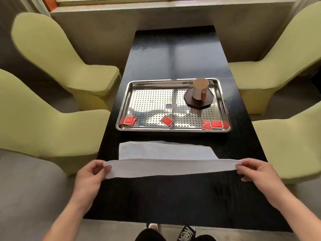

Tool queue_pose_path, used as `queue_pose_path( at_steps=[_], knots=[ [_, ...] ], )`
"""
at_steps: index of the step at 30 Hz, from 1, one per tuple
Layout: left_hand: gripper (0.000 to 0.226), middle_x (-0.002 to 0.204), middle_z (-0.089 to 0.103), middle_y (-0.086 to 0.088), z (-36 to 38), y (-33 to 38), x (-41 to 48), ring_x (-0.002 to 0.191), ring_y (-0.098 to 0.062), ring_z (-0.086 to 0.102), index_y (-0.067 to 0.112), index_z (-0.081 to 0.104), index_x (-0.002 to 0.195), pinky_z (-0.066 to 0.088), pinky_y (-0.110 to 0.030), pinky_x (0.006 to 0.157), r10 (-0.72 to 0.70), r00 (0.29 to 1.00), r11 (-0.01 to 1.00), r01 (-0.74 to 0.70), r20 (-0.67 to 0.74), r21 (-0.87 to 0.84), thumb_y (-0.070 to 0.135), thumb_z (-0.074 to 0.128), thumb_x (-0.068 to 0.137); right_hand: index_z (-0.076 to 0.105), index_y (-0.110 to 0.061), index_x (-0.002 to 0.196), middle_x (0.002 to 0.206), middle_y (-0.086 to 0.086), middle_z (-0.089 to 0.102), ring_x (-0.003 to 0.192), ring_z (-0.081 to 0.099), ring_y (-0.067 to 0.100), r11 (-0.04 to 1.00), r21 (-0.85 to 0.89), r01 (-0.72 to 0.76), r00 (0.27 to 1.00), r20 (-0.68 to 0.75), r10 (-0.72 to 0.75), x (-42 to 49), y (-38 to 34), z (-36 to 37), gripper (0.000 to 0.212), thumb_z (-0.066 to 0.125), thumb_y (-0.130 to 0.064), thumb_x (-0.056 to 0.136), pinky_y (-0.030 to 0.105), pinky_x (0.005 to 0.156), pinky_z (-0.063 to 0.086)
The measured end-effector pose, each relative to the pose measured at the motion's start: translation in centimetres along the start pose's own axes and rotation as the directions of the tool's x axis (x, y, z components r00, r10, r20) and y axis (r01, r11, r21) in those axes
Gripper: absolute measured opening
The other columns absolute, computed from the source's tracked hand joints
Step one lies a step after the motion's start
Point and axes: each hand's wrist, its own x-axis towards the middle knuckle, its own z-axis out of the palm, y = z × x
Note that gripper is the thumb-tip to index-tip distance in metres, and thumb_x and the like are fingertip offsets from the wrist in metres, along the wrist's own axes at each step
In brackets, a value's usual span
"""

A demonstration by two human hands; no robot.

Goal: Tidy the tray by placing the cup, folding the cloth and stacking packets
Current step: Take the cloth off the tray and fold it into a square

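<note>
A white cloth (166, 152) lies on the black table (173, 53) in front of the steel tray (127, 94). Its near edge is lifted and stretched between my hands. My left hand (92, 173) pinches the left corner, my right hand (255, 171) pinches the right corner. A cream cup (199, 89) with a brown handle stands upright on a dark octagonal coaster (189, 100) in the tray's far right corner. Several red packets lie along the tray's near edge: at left (129, 120), in the middle (167, 120), and at right (214, 124).
Green upholstered chairs flank the table, two on the left (52, 54) and two on the right (278, 60). A window ledge (173, 7) runs behind the table's far end. My shoes (186, 232) show beneath the near table edge.
</note>
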Motion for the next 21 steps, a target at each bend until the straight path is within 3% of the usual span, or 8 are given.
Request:
queue_pose_path(
  at_steps=[5,12,15,19,21],
  knots=[
    [0.014,0.085,0.075,-0.003,0.0,-1.3,-1.5,0.079,-0.014,0.07,0.024,0.074,0.084,0.056,-0.038,0.075,-0.055,0.998,0.998,0.055,0.026,-0.008,0.035,0.075,0.077,0.079,-0.022,0.085,0.079,0.006,0.075,0.088,0.07,0.03,0.999,-0.027,-0.029,0.999,0.018,0.029,-0.3,1.6,-0.3,0.012,0.074,-0.012,0.088,0.049,0.077,0.06],
    [0.012,0.082,0.076,-0.006,-1.1,-3.1,-3.5,0.071,-0.014,0.071,0.025,0.074,0.084,0.057,-0.036,0.064,-0.12,0.993,0.992,0.12,0.001,0.023,0.032,0.074,0.075,0.079,-0.022,0.083,0.08,0.001,0.076,0.085,0.07,0.022,0.995,-0.093,-0.034,0.995,0.091,0.042,-1.6,1.8,0.0,0.013,0.072,-0.014,0.09,0.033,0.069,0.056],
    [0.003,0.08,0.076,-0.007,-0.7,-4.2,-3.7,0.073,-0.021,0.069,0.022,0.074,0.082,0.055,-0.04,0.076,-0.148,0.989,0.988,0.149,-0.013,0.031,0.02,0.075,0.083,0.077,-0.022,0.088,0.085,-0.002,0.075,0.087,0.069,0.017,0.99,-0.138,-0.042,0.992,0.108,0.057,-1.7,1.7,0.4,0.01,0.07,-0.016,0.092,0.027,0.068,0.052],
    [0.006,0.082,0.075,-0.017,-0.8,-4.6,-4.6,0.073,-0.025,0.066,0.014,0.073,0.083,0.054,-0.021,0.058,-0.19,0.981,0.981,0.188,0.042,0.036,0.01,0.071,0.087,0.077,-0.026,0.078,0.078,-0.004,0.073,0.08,0.068,0.013,0.983,-0.178,-0.039,0.992,0.115,0.06,-1.8,2.3,-0.8,0.015,0.072,-0.018,0.091,0.026,0.07,0.049],
    [0.012,0.08,0.074,-0.021,-1.0,-4.7,-5.1,0.073,-0.024,0.065,0.015,0.073,0.082,0.052,-0.021,0.056,-0.192,0.977,0.981,0.188,0.09,0.052,0.006,0.069,0.088,0.077,-0.03,0.075,0.077,-0.006,0.073,0.076,0.067,0.007,0.978,-0.203,-0.041,0.986,0.152,0.072,-2.3,2.8,-1.6,0.019,0.072,-0.02,0.091,0.026,0.071,0.048]
  ],
)
